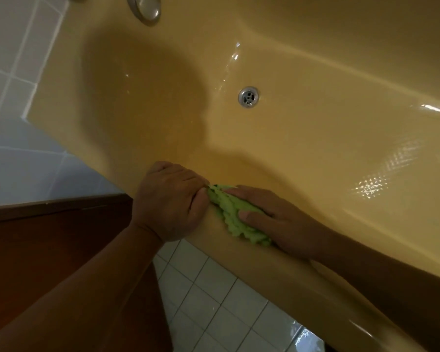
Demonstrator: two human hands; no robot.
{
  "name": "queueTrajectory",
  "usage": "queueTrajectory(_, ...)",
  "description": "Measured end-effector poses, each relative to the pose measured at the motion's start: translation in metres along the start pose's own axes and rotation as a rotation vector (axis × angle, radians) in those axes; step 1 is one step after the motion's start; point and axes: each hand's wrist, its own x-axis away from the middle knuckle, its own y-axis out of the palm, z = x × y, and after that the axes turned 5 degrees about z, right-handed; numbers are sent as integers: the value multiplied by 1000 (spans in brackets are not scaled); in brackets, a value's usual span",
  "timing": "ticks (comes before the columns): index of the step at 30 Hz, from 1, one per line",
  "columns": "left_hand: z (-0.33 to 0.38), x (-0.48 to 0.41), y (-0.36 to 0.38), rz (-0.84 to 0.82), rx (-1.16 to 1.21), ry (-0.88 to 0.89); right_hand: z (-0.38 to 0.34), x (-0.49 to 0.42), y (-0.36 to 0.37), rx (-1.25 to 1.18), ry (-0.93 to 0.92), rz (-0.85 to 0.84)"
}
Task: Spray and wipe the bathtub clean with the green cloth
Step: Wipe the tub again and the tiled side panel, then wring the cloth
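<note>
**Right hand flat on the cloth at the tub's near rim**

The right hand's [277, 217] fingers [239, 192] lie straight and close together on top of the green cloth [229, 207]. The thumb is set apart from them and also presses the fabric. Nothing is pinched; the palm and fingers hold the cloth flat.

The left hand's [168, 201] fingers are curled into a loose fist at the rim's inner edge, and their tips are hidden. The knuckles touch the cloth's near end. Whether they pinch the fabric or only grip the rim cannot be told.

The cloth is bunched and lies on the near rim of the yellow tub [264, 268], between the two hands, mostly under the right one. Its lower edge sticks out below the right thumb.

Both forearms reach in from below, the left from the lower left and the right along the rim from the right.

Farther out, the drain [248, 97] sits in the tub floor, well apart from the hands. A round metal knob [145, 7] shows on the far wall. White floor tiles [214, 301] lie below the rim, and a brown wooden panel [48, 237] stands to the left.
</note>
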Motion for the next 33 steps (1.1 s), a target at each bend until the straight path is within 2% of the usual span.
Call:
queueTrajectory(3, -4, -1, -1, 7, 24, -6, 53, -26, -7, 8, 141, 20)
queueTrajectory(6, -9, -4, -2, 1, 30, -8, 121, -60, -13, 157, 409, 59)
queueTrajectory(8, -12, -4, -3, -2, 27, -14, 142, -80, -8, 271, 596, 95)
queueTrajectory(9, -15, -5, -3, -1, 24, -19, 138, -89, -4, 299, 625, 106)
queueTrajectory(11, -19, -6, -3, 5, 29, -24, 101, -97, 5, 248, 538, 100)
queueTrajectory(16, -30, -6, -2, 30, 3, -51, -18, -51, 17, -4, -17, 83)
queueTrajectory(18, -35, -6, -2, 37, 8, -59, -29, -34, 15, 4, -113, 54)
queueTrajectory(22, -45, -6, -2, 71, 39, -38, 17, -58, 4, 10, 110, -6)
queueTrajectory(26, -53, -9, -3, 68, 33, -14, 108, -114, 4, 219, 409, 56)
queueTrajectory(28, -58, -10, -3, 71, 31, -7, 128, -139, 8, 312, 558, 89)
queueTrajectory(30, -63, -11, -3, 76, 38, 1, 114, -159, 16, 324, 574, 86)
queueTrajectory(33, -73, -12, -4, 88, 46, 7, 52, -163, 29, 185, 352, 83)
